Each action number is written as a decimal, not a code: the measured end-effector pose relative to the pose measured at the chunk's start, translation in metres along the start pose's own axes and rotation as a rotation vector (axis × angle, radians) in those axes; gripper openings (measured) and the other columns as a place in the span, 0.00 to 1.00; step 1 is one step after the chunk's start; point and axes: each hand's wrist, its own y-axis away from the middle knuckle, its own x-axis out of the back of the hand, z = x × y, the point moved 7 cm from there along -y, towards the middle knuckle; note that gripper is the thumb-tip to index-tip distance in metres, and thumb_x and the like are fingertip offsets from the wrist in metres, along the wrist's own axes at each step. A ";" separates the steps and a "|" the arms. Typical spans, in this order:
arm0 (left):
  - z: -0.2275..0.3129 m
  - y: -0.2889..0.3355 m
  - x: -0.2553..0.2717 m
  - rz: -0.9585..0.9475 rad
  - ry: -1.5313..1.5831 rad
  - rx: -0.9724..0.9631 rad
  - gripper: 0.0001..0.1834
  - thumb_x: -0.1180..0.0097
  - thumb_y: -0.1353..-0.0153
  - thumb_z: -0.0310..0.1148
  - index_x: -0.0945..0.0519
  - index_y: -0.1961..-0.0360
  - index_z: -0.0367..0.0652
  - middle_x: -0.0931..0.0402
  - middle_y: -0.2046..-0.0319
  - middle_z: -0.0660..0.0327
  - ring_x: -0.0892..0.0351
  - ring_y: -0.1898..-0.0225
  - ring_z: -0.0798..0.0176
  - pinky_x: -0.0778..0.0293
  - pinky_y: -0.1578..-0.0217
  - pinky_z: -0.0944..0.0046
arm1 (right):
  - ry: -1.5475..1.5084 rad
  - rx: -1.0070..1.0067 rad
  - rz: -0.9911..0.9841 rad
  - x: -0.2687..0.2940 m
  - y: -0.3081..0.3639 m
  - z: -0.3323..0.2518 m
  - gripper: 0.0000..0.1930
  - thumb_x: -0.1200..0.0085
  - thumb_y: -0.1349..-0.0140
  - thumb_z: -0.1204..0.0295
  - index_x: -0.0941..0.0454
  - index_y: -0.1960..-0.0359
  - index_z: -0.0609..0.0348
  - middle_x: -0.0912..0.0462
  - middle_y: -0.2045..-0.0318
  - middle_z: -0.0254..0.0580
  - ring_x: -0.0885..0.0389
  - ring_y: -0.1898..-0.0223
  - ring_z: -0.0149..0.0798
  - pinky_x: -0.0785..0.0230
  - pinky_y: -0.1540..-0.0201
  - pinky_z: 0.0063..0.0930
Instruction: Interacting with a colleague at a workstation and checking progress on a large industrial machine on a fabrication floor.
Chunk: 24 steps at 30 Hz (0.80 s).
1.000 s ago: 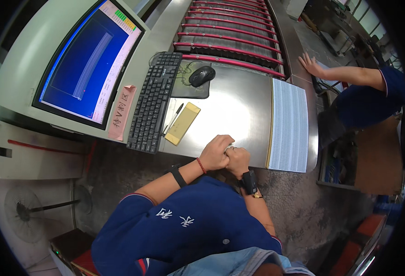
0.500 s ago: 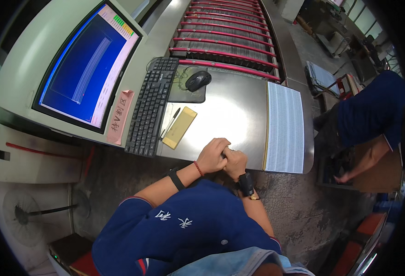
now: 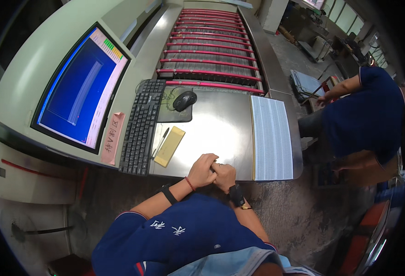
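Grip: left hand (image 3: 203, 170) has fingers bent inward, meeting the right hand (image 3: 224, 177), also bent, at the near edge of the steel table (image 3: 220, 133). Cannot tell whether anything is held between them, how far each is closed, or whether they touch the steel. Nearest items: yellow pad (image 3: 169, 146) with pen (image 3: 160, 143) along its left side, both on the table, left and farther in than the hands.

Change vs. previous frame: table contents sit lower in view; hands remain together. At far right, the co-worker (image 3: 363, 112) now has an arm out toward the stacked sheets (image 3: 309, 83).

Edges and room: keyboard (image 3: 142, 127) borders the left; mouse (image 3: 184, 100) lies beyond the pad; red bars (image 3: 209, 61) bound the far side. Open steel runs from pad to white printed sheet (image 3: 271, 138) along the right.
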 end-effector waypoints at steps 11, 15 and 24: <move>0.004 0.002 0.003 0.041 -0.015 -0.063 0.23 0.40 0.52 0.31 0.27 0.53 0.35 0.25 0.59 0.48 0.26 0.55 0.44 0.28 0.53 0.52 | 0.011 0.004 0.021 0.003 0.000 -0.003 0.08 0.40 0.50 0.65 0.25 0.76 0.52 0.23 0.84 0.38 0.23 0.83 0.44 0.32 0.78 0.35; 0.001 0.001 0.001 0.022 -0.006 -0.037 0.23 0.40 0.53 0.31 0.26 0.53 0.36 0.25 0.58 0.48 0.26 0.55 0.44 0.27 0.53 0.52 | 0.037 0.027 -0.006 -0.002 0.003 0.002 0.09 0.40 0.51 0.65 0.27 0.76 0.52 0.23 0.84 0.38 0.23 0.83 0.45 0.32 0.78 0.36; 0.003 0.002 0.003 0.078 -0.020 -0.077 0.23 0.42 0.56 0.29 0.25 0.55 0.36 0.24 0.58 0.48 0.24 0.55 0.44 0.26 0.54 0.53 | -0.003 -0.011 0.016 0.001 0.003 0.000 0.08 0.40 0.48 0.63 0.22 0.72 0.51 0.23 0.84 0.39 0.22 0.82 0.45 0.31 0.77 0.37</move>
